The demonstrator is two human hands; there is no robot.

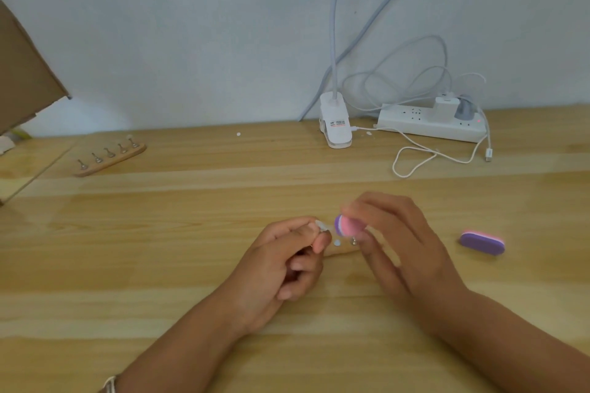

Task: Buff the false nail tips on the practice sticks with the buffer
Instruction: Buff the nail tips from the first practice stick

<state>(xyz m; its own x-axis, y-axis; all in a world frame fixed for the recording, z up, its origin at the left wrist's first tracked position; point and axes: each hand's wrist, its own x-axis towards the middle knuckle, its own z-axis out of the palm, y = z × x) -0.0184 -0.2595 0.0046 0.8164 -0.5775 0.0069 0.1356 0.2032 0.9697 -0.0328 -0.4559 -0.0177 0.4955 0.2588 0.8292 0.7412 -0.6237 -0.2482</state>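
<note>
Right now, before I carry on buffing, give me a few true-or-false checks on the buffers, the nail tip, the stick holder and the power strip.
1. The right hand holds a pink and purple buffer, and the left hand pinches a clear nail tip. True.
2. The spare buffer lies to the left of both hands. False: it lies on the table to the right of the right hand.
3. The wooden holder at the far left carries five sticks. True.
4. The power strip has nothing plugged in. False: a white adapter sits in it.
</note>
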